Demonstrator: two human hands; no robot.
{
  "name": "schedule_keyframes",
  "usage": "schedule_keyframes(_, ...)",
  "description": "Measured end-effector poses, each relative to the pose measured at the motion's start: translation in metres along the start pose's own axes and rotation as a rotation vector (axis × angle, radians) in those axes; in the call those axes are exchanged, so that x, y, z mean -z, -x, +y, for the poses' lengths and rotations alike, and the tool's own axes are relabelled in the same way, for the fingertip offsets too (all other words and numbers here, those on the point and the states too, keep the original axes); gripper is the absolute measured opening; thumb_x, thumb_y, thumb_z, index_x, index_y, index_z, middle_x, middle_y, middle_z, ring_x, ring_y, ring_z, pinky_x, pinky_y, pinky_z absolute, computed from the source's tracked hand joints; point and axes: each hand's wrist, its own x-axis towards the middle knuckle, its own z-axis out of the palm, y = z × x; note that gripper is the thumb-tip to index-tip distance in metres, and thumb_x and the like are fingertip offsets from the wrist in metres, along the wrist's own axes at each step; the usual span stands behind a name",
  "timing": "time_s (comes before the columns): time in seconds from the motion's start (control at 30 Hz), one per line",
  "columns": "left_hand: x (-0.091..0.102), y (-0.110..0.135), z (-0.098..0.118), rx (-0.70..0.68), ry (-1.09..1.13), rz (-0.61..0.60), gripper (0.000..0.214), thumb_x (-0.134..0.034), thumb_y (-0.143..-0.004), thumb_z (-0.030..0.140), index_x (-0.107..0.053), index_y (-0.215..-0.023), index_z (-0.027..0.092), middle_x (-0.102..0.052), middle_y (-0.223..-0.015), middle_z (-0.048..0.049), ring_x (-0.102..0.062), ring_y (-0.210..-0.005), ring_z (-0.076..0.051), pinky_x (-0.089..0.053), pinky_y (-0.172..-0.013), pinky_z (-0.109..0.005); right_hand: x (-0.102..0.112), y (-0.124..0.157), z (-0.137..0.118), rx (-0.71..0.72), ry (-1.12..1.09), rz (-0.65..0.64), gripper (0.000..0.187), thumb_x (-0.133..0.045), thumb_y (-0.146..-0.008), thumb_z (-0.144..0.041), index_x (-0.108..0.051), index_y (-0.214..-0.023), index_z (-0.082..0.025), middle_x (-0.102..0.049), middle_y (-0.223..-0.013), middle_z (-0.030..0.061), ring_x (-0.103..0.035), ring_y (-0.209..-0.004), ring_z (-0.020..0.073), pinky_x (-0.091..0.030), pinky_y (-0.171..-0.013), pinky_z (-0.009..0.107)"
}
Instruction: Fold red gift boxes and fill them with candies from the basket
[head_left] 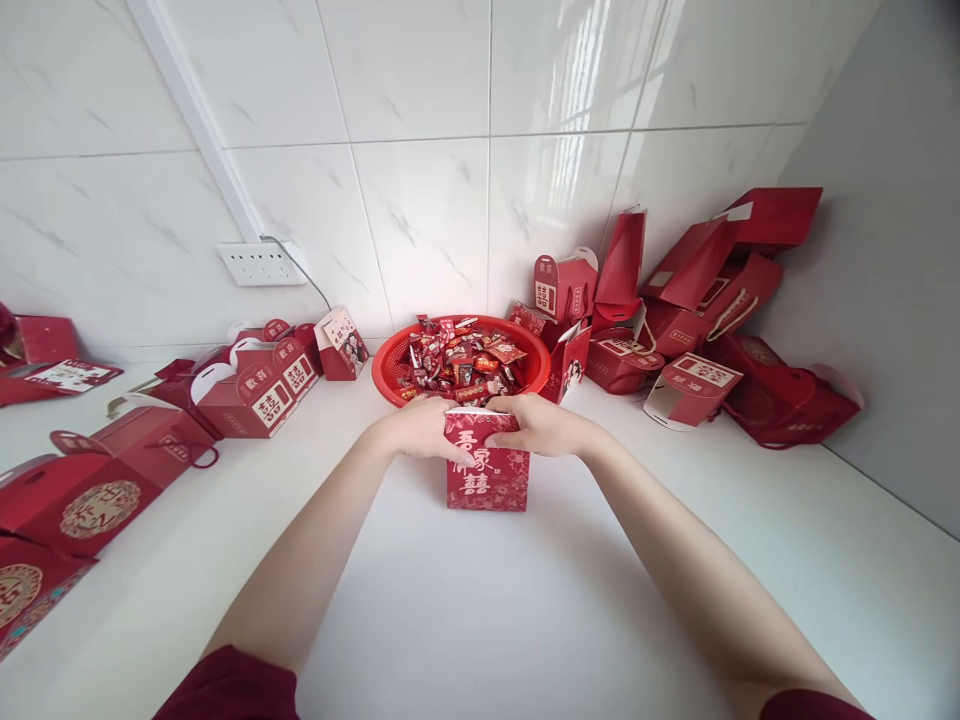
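A small red gift box [487, 478] with gold characters stands upright on the white counter in front of me. My left hand [424, 428] curls over its top left edge. My right hand [541, 424] curls over its top right edge. Both hands grip the box's top, and the opening is hidden under my fingers. Just behind the box sits a red round basket [390, 362] filled with red-wrapped candies [463, 362].
Several closed red gift boxes [255, 392] line the counter at the left, with larger ones [82, 495] nearer me. More red boxes and flat bags [697, 300] are piled in the right corner. A wall socket [261, 263] with a cord sits on the tiled wall.
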Motion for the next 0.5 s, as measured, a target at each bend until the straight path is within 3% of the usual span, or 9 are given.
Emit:
schedule_keyframes(0.17,-0.002,0.000,-0.009,-0.077,0.088,0.017,0.059,-0.074,-0.066,0.058,-0.066,-0.119,0.034,-0.070,-0.109,0.0023,-0.061,-0.103,-0.026,-0.044,-0.090,-0.030,0.021,0.014,-0.025,0.079,-0.103,0.026,0.028,-0.057,-0.093,-0.043,-0.064,-0.100,-0.017,-0.064,-0.089,0.0018,-0.055,-0.077,0.0163,-0.041,-0.068,0.026)
schedule_keyframes(0.3,-0.004,-0.001,-0.009,-0.011,0.083,0.035,0.060,-0.076,-0.061,0.063,-0.069,-0.112,0.032,-0.069,-0.106,0.0004,-0.060,-0.106,-0.029,-0.045,-0.087,-0.032,0.032,0.024,-0.039,0.053,-0.086,0.058,0.040,-0.046,-0.099,-0.046,-0.072,-0.091,-0.018,-0.066,-0.081,0.0015,-0.056,-0.072,0.0149,-0.041,-0.068,0.026)
schedule_keyframes(0.4,-0.003,-0.002,-0.006,0.006,0.099,0.029,0.052,-0.077,-0.061,0.060,-0.070,-0.100,0.027,-0.070,-0.096,-0.0005,-0.063,-0.096,-0.027,-0.046,-0.080,-0.030,0.024,0.019,-0.031,0.023,-0.080,0.085,0.021,-0.057,-0.092,-0.033,-0.071,-0.095,-0.018,-0.068,-0.082,0.0009,-0.058,-0.072,0.0147,-0.041,-0.065,0.025)
schedule_keyframes(0.5,0.001,0.002,-0.004,0.018,0.105,0.024,0.052,-0.078,-0.060,0.058,-0.071,-0.097,0.022,-0.070,-0.098,-0.0038,-0.064,-0.094,-0.028,-0.047,-0.076,-0.030,0.008,0.009,-0.021,-0.022,0.010,0.027,0.011,-0.061,-0.084,-0.021,-0.068,-0.092,-0.018,-0.066,-0.077,0.0003,-0.056,-0.068,0.0148,-0.040,-0.061,0.025)
